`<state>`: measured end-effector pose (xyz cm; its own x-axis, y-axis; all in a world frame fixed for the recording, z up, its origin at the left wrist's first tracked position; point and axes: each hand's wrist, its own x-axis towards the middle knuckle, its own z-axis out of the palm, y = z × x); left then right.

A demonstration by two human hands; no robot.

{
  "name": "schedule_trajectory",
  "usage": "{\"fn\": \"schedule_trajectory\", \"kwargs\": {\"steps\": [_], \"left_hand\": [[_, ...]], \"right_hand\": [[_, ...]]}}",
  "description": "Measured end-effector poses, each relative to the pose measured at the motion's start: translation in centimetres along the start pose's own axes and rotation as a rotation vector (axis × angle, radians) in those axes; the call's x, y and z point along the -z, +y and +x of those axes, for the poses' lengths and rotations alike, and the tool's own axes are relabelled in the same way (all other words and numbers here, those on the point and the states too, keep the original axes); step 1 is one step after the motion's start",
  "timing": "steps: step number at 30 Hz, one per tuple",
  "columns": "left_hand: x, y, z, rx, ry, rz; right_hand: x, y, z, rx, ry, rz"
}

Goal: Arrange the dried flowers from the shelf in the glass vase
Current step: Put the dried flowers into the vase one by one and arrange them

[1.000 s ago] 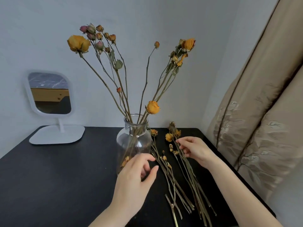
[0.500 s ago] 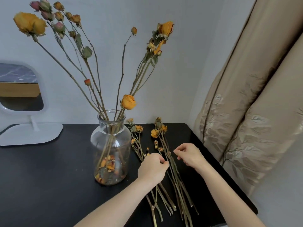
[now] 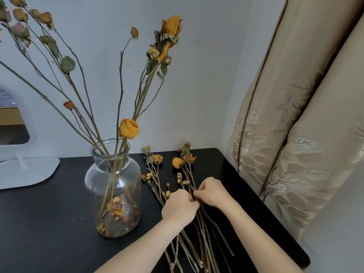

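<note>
My left grip [image 3: 180,206] was curled down over the loose dried flowers [image 3: 177,162] lying on the surface [image 3: 49,223], fingers tucked onto the stems of the right-hand bundle. My right grip [image 3: 213,193] met it from the other side, fingertips pinched on the same stems. The two grips touched each other above that bundle. From my feed I could not tell how many stems each one had.

Those flowers lay flat in two loose bundles just right of the glass vase [image 3: 113,186]. Their heads pointed toward the wall [image 3: 206,85], and their cut ends ran toward the near edge of the surface and out of the bottom of the view. The left bundle lay near the vase's side, and as far as I could see the two were not touching.

The vase stood upright and held long stems [image 3: 138,104] that fanned left, upward and right. One orange rose [image 3: 129,129] sat low, just above the rim, and a second rose [image 3: 171,25] stood high on the right. Fallen petals [image 3: 116,210] lay heaped on the bottom of the vase.

To the right, the surface ended close beyond the flowers, and a beige curtain [image 3: 295,134] hung right beside that edge. Left of the vase ran a broad stretch of dark surface. A white mirror [image 3: 27,171] stood at the back left, well apart from the vase.
</note>
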<state>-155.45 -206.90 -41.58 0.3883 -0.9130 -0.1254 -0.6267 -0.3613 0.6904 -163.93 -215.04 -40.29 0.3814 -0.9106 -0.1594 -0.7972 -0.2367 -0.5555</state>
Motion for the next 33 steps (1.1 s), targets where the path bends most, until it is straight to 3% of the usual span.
{"fn": "schedule_trajectory", "kwargs": {"steps": [6, 16, 20, 21, 25, 30, 33], "left_hand": [[0.3, -0.3, 0.1, 0.012, 0.032, 0.001], [0.2, -0.4, 0.7, 0.053, 0.058, 0.124], [0.0, -0.4, 0.9, 0.011, 0.105, 0.123], [0.0, -0.4, 1.0, 0.016, 0.101, 0.059], [0.2, 0.4, 1.0, 0.178, -0.105, -0.571], [0.2, 1.1, 0.4, 0.264, -0.249, -0.564], [0.0, 1.4, 0.4, 0.282, -0.246, -0.612]], "right_hand": [[0.5, 0.2, -0.3, 0.044, 0.026, 0.010], [1.8, 0.3, -0.6, 0.091, 0.053, 0.316], [2.0, 0.7, -0.5, 0.064, 0.041, 0.328], [1.9, 0.8, -0.5, 0.055, 0.035, 0.328], [1.5, 1.5, -0.5, 0.059, 0.035, 0.334], [1.4, 1.4, -0.3, 0.076, 0.030, 0.361], [1.4, 1.4, -0.2, 0.082, 0.039, 0.349]]}}
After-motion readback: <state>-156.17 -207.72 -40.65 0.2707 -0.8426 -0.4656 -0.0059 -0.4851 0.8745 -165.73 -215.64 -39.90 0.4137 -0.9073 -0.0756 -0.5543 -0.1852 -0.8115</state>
